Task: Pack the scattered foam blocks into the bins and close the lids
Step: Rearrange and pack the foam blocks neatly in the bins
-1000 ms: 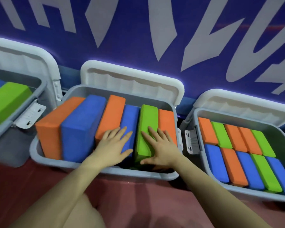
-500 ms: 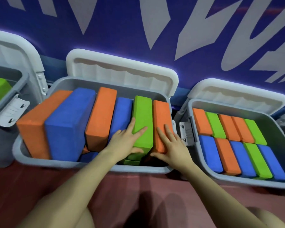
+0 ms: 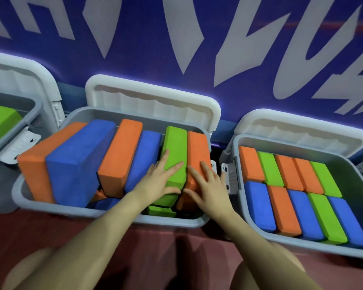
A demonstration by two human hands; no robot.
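Head view, left to right: a grey plastic bin at the far left [image 3: 33,114] shows one green foam block. The middle grey plastic bin [image 3: 50,206], its white lid [image 3: 153,99] tipped back, holds tall foam blocks on edge, riding above the rim. The left hand [image 3: 157,181] lies flat with straight fingers on the upright green foam block [image 3: 175,151]; the right hand [image 3: 210,185] lies flat on the orange foam block [image 3: 198,151] touching it. Both blocks run lengthwise away from the hands, so they likely need pressing down before the lid closes. The right grey bin [image 3: 239,197] is packed flat.
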